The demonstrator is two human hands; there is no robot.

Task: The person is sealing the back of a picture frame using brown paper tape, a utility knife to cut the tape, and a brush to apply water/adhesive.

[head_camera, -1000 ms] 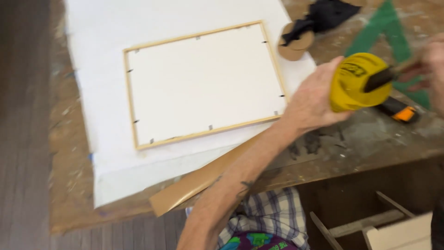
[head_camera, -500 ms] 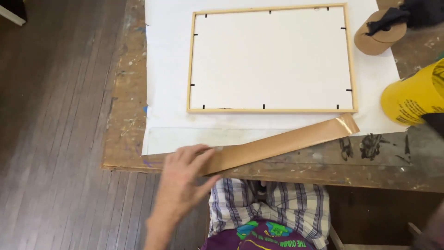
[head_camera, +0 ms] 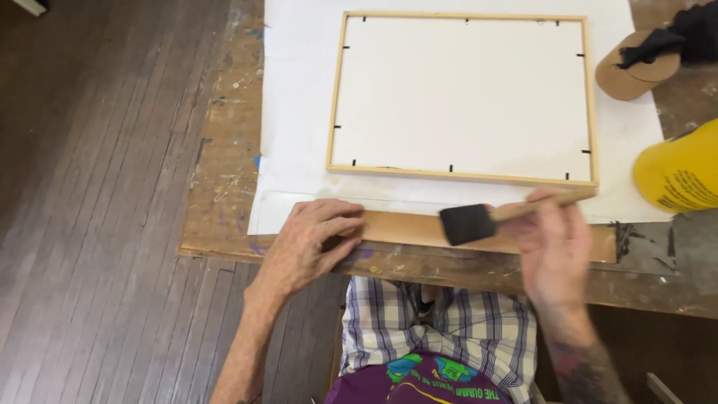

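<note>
Foam brush (head_camera: pixel 467 223) — right hand (head_camera: pixel 555 251) — over brown strip (head_camera: pixel 419 228)

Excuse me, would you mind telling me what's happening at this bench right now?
A person at a paint-spattered workbench presses the left hand on one end of a brown paper strip lying along the near edge. The right hand holds a foam brush over the strip. Behind it, a wooden frame lies on white paper, with a yellow bottle at right.
</note>
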